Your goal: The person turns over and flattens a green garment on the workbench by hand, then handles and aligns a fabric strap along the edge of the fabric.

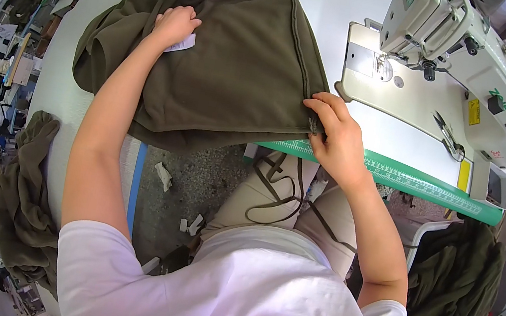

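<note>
A dark olive fleece garment (236, 56) lies spread over the white table, its near edge hanging past the table's front. My left hand (174, 26) is closed on the cloth at the upper left, beside a small white label (183, 44). At the garment's right corner, my right hand (339, 135) pinches the seamed edge between thumb and fingers. A thin olive cord (277, 192) dangles below that corner over my lap.
A white sewing machine (432, 27) stands at the right, with thread snips (447, 134) on its bed. A green ruler strip (421, 184) runs along the table edge. More olive cloth is piled at lower left (27, 202) and lower right (455, 282).
</note>
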`<move>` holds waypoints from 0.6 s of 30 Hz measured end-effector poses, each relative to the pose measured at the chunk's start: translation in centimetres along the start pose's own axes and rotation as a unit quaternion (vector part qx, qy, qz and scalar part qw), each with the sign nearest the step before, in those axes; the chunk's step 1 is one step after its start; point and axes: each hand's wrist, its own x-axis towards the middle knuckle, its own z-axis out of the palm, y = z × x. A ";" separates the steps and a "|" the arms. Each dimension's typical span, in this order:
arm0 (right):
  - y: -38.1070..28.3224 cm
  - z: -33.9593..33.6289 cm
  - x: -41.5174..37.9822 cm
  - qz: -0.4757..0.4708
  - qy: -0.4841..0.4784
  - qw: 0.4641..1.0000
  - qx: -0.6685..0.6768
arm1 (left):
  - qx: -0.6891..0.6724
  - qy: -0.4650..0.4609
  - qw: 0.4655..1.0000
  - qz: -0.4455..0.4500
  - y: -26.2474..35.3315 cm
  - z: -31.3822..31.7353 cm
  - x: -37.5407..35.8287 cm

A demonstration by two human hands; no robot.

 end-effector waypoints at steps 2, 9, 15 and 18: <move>-0.1 -0.2 -0.1 0.015 -0.006 1.000 0.010 | -0.004 0.009 1.000 0.006 -0.5 -0.8 0.3; 0.4 -0.3 -0.1 0.039 0.018 0.997 0.059 | 0.088 -0.060 0.994 0.025 0.1 -1.8 -1.3; 0.6 -0.4 -0.1 0.040 0.038 0.995 0.079 | -0.065 0.110 0.982 0.143 0.8 -1.3 -4.4; 0.8 -0.4 0.1 0.038 0.026 0.995 0.086 | -0.231 0.001 0.948 0.220 2.6 -5.7 -9.4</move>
